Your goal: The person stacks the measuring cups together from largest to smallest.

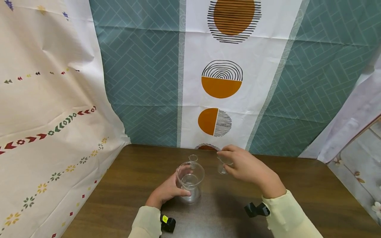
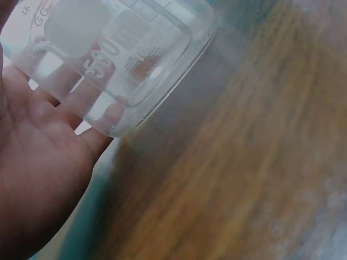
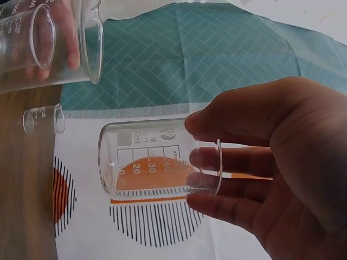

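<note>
My left hand (image 1: 168,191) is wrapped round the side of a large clear glass beaker (image 1: 194,195), which stands upright on the table. It carries a 500 marking in the left wrist view. Inside this beaker sits a smaller glass beaker (image 1: 189,180). In my right hand (image 1: 245,167) is a small graduated beaker (image 3: 143,160), pinched near its rim between thumb and fingers. It has marks up to 40 and looks empty; in the head view the hand partly covers it. A tiny beaker (image 1: 193,158) stands just behind the large one.
The brown wooden table (image 1: 131,185) meets a patterned teal and white cloth (image 1: 143,82) at its back edge. A cream cloth (image 1: 44,132) hangs along the left, and a pale floral cloth (image 1: 360,175) borders the right. Dark wrist cameras sit by both sleeves.
</note>
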### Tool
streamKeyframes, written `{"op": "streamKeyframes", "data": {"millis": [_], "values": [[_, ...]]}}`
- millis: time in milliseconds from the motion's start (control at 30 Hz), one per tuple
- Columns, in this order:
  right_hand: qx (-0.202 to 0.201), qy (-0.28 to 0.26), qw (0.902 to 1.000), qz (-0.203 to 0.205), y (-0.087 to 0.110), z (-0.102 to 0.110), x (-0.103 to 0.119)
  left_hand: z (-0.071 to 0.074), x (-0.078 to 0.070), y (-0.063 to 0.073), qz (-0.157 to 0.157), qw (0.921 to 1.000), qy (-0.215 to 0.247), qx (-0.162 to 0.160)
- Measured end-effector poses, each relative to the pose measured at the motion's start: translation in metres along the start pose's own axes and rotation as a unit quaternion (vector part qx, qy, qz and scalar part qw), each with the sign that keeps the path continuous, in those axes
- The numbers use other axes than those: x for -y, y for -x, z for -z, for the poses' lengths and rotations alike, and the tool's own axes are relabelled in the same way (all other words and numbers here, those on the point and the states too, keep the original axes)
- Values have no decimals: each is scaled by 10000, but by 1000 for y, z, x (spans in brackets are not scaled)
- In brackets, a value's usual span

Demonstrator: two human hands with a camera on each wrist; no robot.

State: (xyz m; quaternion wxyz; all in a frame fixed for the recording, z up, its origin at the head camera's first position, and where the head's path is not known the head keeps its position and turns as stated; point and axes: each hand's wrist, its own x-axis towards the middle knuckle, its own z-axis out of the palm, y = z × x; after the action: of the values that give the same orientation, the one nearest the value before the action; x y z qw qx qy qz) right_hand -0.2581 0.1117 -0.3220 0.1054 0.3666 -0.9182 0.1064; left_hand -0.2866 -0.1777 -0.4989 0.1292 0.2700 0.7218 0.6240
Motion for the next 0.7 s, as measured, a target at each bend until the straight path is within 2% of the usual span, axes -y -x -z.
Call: {"op": "streamKeyframes", "data": {"millis": [367,700], "values": [[-73,0,9999,91,-7,-3,7,2,4,0,-58,10000,41,26],[-111,31,9996,272,-14,-8,13,1,2,-1,-100,9998,147,66]]}}
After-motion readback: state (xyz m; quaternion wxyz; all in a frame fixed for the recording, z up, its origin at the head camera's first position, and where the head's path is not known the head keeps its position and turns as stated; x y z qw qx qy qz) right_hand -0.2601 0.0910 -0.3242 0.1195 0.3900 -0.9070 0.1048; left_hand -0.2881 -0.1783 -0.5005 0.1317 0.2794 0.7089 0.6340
